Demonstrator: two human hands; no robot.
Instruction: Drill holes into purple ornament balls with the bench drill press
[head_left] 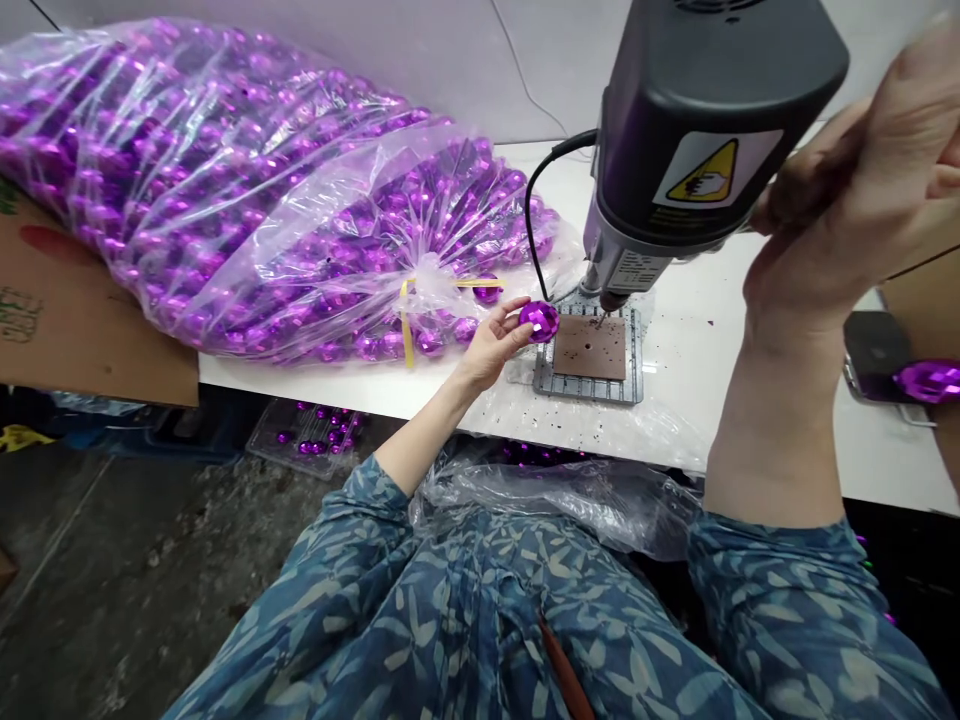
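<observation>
My left hand [493, 345] pinches a shiny purple faceted ball [540, 321] between thumb and fingers. It holds the ball at the left edge of a brown board [589, 349], which lies on the grey slotted base [589, 388] of a small drill press. A thin drill bit [602, 318] points down over the board from the black drill head [720, 130]. Up on the right side of the head, my right hand [847, 200] is curled closed; whatever its fingers hold is hidden and partly blurred. Dark shavings dot the board.
A big clear plastic bag [300, 200] of purple balls, tied with yellow ribbon, covers the left of the white table [679, 375]. A cardboard box [90, 300] stands below it. Plastic sheeting [555, 495] hangs at the front edge. Another purple ball [930, 381] lies far right.
</observation>
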